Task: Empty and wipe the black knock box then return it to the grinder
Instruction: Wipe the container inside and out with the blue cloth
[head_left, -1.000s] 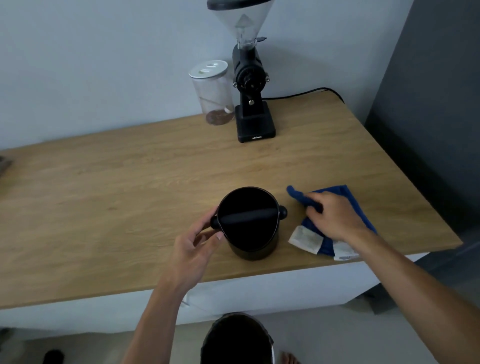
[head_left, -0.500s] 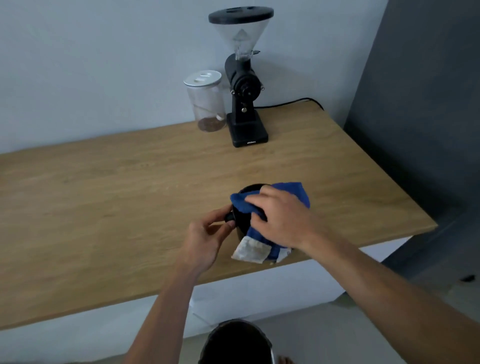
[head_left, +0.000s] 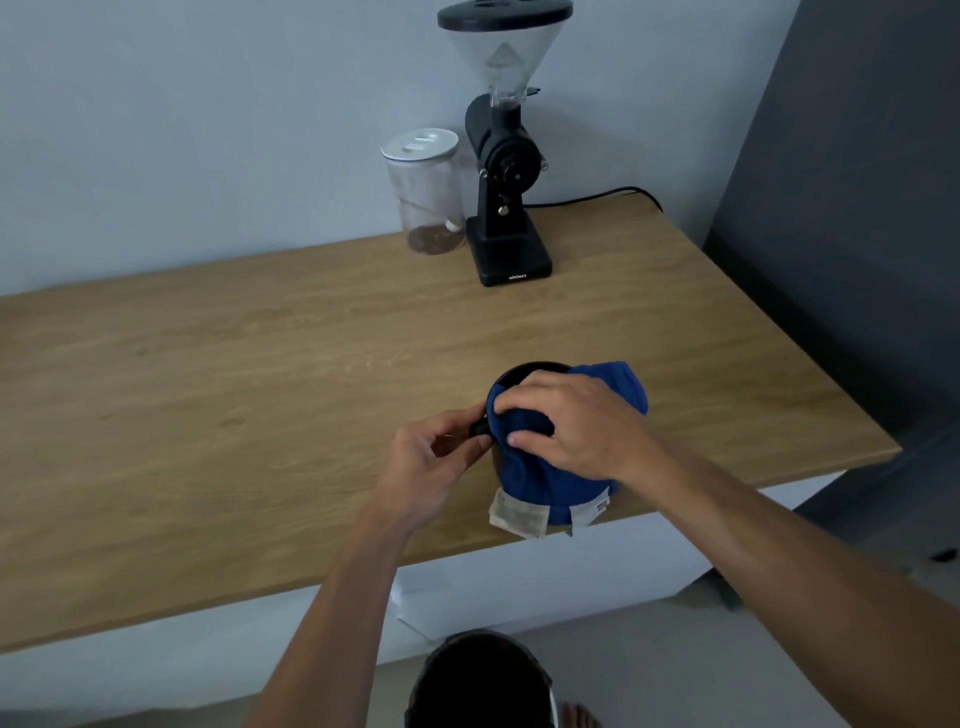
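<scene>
The black knock box stands near the front edge of the wooden counter, mostly hidden under a blue cloth. My right hand presses the cloth onto the box's top, fingers bunched in the fabric. My left hand pinches the small knob on the box's left side. The black grinder with its clear hopper stands at the back of the counter by the wall.
A clear jar with a white lid and some coffee at the bottom stands left of the grinder. A black cable runs right behind the grinder. A dark bin sits on the floor below the counter's front edge.
My right hand lifted the blue cloth off the counter and brought it left onto the knock box, then pushed it further over the opening. My left hand stayed at the box's left knob.
</scene>
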